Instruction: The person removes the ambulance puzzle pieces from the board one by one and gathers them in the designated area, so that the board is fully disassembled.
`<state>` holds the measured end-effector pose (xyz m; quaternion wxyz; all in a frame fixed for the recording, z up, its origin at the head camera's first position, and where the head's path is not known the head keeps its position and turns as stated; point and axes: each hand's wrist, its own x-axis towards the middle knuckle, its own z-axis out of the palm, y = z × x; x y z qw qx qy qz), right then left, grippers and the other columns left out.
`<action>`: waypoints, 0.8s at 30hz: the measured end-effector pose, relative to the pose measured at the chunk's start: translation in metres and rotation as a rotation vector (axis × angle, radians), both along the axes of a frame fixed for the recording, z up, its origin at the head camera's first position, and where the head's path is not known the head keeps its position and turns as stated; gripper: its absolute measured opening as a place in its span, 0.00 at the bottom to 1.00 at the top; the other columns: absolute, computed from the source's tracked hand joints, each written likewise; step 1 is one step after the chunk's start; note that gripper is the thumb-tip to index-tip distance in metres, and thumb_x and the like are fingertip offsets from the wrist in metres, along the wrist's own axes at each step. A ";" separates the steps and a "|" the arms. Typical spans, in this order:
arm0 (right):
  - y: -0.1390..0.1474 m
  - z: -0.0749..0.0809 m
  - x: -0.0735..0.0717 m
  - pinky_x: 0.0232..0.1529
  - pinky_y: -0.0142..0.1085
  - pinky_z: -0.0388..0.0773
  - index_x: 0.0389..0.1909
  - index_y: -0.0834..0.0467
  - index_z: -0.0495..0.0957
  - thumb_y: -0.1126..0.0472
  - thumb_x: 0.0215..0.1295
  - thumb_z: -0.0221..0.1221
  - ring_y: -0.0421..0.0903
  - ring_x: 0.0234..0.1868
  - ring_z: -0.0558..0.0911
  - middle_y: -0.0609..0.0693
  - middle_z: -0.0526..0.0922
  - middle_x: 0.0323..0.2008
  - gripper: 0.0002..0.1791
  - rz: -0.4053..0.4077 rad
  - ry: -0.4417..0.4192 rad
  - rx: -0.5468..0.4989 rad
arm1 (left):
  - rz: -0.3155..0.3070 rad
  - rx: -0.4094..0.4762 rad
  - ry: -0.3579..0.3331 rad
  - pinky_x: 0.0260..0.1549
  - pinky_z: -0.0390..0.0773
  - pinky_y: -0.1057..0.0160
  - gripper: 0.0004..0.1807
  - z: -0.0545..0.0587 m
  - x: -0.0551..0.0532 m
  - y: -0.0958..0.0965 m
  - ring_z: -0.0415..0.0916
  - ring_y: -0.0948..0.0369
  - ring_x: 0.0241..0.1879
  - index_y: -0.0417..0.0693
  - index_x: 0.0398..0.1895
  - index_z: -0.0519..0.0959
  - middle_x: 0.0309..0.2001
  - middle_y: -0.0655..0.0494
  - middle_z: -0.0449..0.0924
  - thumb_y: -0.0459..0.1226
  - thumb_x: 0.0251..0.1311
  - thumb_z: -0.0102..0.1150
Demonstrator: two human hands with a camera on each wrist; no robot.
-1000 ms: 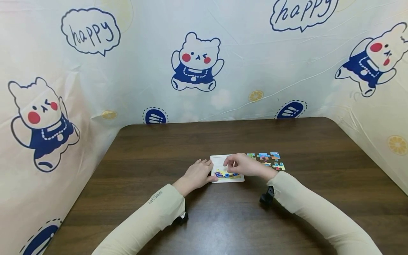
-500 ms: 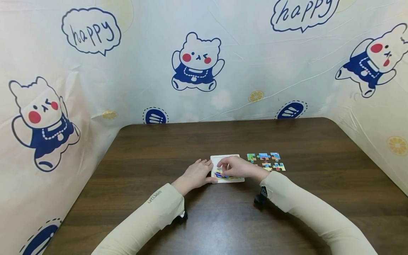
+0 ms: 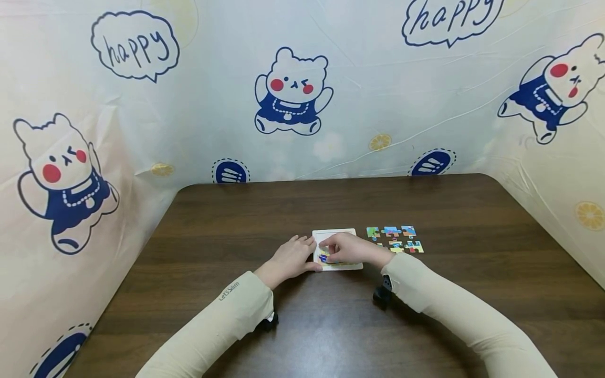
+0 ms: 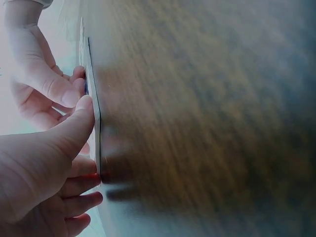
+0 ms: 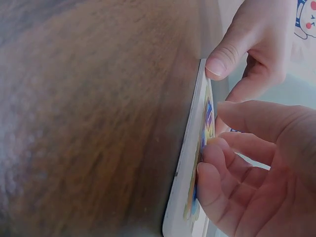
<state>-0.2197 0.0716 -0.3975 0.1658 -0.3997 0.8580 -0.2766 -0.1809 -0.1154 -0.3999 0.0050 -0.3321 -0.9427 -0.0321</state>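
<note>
A white-framed jigsaw puzzle board [image 3: 351,267] lies flat on the table, part of its colourful picture showing. My left hand [image 3: 289,259] rests along the board's left side. Its thumb [image 4: 81,111] touches the near corner, and the other fingers stretch out beside the edge. My right hand [image 3: 347,249] is over the board, fingertips low on the assembled pieces [image 5: 209,116]. In the right wrist view its fingers [image 5: 210,185] are loosely bent against the picture, the thumb apart from them. No loose piece shows between them; the right hand covers much of the picture.
Several loose puzzle pieces [image 3: 391,231] lie in rows right of the board, some partly behind the right hand. The brown wooden table [image 3: 227,220] ends at a patterned cloth backdrop [image 3: 198,115]. Both wrists wear small black cameras [image 3: 383,295].
My right hand has shifted left across the board and lowered its fingertips onto the left part of the picture. The left hand and the board have stayed in place.
</note>
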 end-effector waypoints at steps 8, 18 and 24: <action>0.000 0.000 -0.001 0.23 0.27 0.65 0.51 0.68 0.76 0.69 0.56 0.60 0.34 0.20 0.67 0.42 0.71 0.19 0.20 -0.003 0.019 0.025 | -0.002 -0.006 -0.004 0.56 0.63 0.48 0.29 0.000 0.000 0.001 0.69 0.47 0.54 0.37 0.44 0.76 0.52 0.43 0.74 0.54 0.53 0.60; -0.001 -0.002 0.000 0.24 0.28 0.66 0.45 0.66 0.80 0.68 0.57 0.60 0.35 0.22 0.68 0.43 0.71 0.20 0.14 -0.023 0.046 0.041 | 0.001 0.010 -0.006 0.56 0.63 0.48 0.31 0.001 0.001 0.000 0.69 0.47 0.55 0.35 0.48 0.75 0.53 0.42 0.73 0.54 0.53 0.60; -0.001 -0.001 0.001 0.25 0.28 0.67 0.42 0.64 0.80 0.69 0.56 0.60 0.35 0.22 0.68 0.43 0.72 0.20 0.11 -0.028 0.056 0.015 | 0.003 0.000 -0.003 0.56 0.63 0.49 0.30 -0.001 0.000 0.000 0.69 0.47 0.55 0.36 0.46 0.75 0.53 0.43 0.74 0.54 0.53 0.60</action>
